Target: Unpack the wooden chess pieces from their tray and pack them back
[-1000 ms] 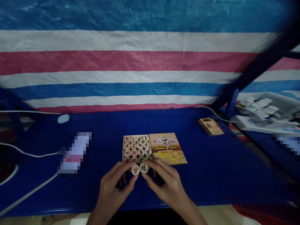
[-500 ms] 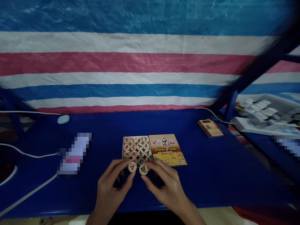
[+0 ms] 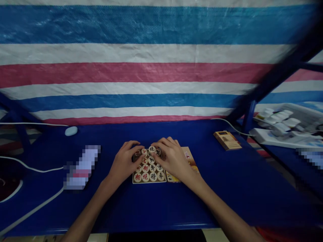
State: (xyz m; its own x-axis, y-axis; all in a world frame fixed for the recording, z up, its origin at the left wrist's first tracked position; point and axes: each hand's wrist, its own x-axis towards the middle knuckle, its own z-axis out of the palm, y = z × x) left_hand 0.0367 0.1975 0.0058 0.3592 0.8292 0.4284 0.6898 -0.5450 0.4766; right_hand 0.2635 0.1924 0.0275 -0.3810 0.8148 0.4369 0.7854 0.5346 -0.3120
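Left hand (image 3: 124, 159) pinching red-lettered xiangqi piece (image 3: 144, 152), right hand (image 3: 174, 159) pinching black cannon piece (image 3: 151, 149), edge grips leaving faces uncovered; shallow box (image 3: 149, 183) keeping other pieces (image 3: 145, 176) in rows.

Deep, glossy blue covers the tabletop (image 3: 191, 208), and the frame post (image 3: 249, 116) is a darker blue. Behind runs a sheet (image 3: 151, 74) in horizontal stripes of blue, white and pinkish red. The round pieces (image 3: 153, 176) are cream, lettered in red in the two left columns and in black in the two right ones, within a box (image 3: 149, 183) with a whitish rim. The printed cover (image 3: 187, 155) shows brown above golden yellow (part of it is hidden). The small pack (image 3: 227, 140) is tan with a dark patch; the rounded case (image 3: 71, 131), pale blue; the cables (image 3: 32, 212), whitish.
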